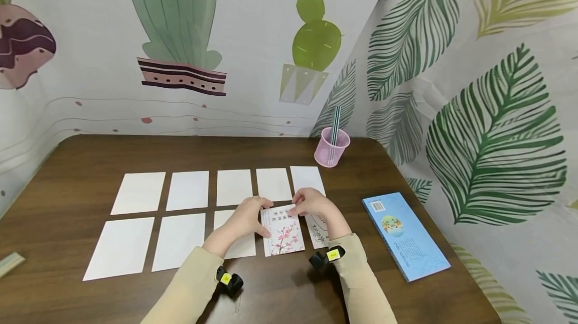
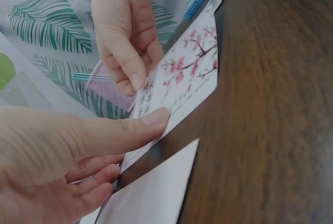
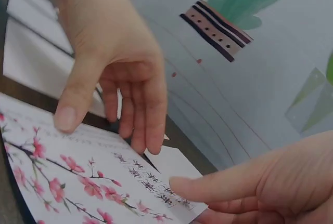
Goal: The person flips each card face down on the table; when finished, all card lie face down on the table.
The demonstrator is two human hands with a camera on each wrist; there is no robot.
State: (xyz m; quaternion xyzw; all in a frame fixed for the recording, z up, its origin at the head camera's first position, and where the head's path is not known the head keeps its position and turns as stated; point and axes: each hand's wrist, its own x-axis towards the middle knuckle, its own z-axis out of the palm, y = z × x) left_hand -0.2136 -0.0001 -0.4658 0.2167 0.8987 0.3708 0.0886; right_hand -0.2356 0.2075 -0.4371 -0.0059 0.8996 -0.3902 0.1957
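A white card [image 1: 283, 236] printed with pink blossom branches and dark characters lies in the front row of cards. My right hand [image 1: 311, 202] pinches its top right corner, thumb on the printed face and fingers beneath, as the right wrist view shows. My left hand [image 1: 244, 218] is at the card's left edge, its thumb [image 3: 67, 117] right at that edge and its fingers straight near the top left corner. Just right of it, a card with black lettering [image 1: 317, 231] is partly covered by my right hand and wrist.
Plain white cards [image 1: 137, 193] lie in two rows on the brown table [image 1: 271, 294]. A pink mesh cup [image 1: 331, 151] holding striped sticks stands at the back right. At the right lies a blue book [image 1: 406, 238]; a pale green object [image 1: 10, 264] sits at the far left.
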